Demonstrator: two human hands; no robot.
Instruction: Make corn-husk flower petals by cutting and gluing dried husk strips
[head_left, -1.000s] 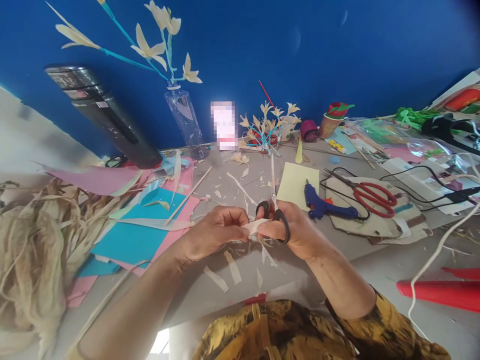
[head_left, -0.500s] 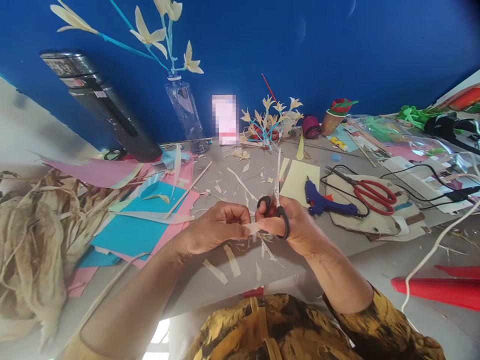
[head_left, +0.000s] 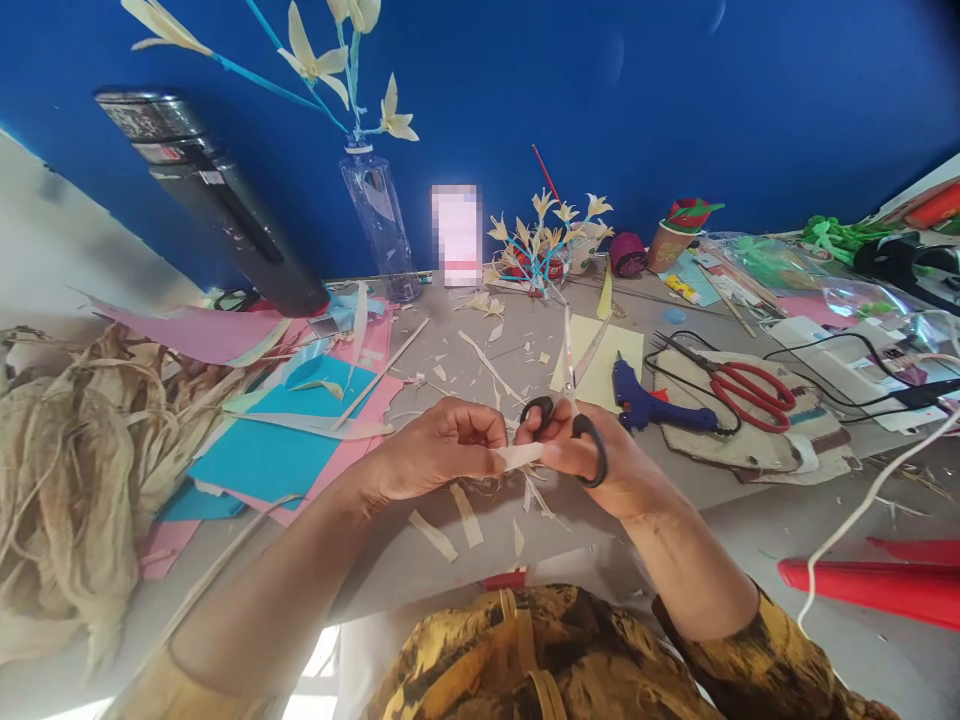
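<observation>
Between my two hands stretches a short, pale husk-like strip (head_left: pixel 519 457). My left hand (head_left: pixel 442 450) pinches its left end between thumb and fingers. The black-handled scissors (head_left: pixel 572 385) hang on my right hand (head_left: pixel 600 455), a loop around the thumb side and another by the fingers. Their blades point away from me and stand apart. The right thumb and fingertips also touch the strip's right end. Just below the hands, cut pale strips (head_left: pixel 433 536) and thin scraps lie on the grey table (head_left: pixel 465 570).
Blue paper sheets (head_left: pixel 262 455) and dried husks (head_left: pixel 67 480) lie left. A blue glue gun (head_left: pixel 660 400), red-handled scissors (head_left: pixel 750 392) and a power strip (head_left: pixel 840 370) are on the right. At the back stand a clear bottle (head_left: pixel 379 220) holding flowers, a dark cylinder (head_left: pixel 217 200) and small flowers (head_left: pixel 544 240).
The scissor blades have spread apart. My right hand has shifted slightly right, so more of the pale strip shows between the hands. The left hand keeps its pinch.
</observation>
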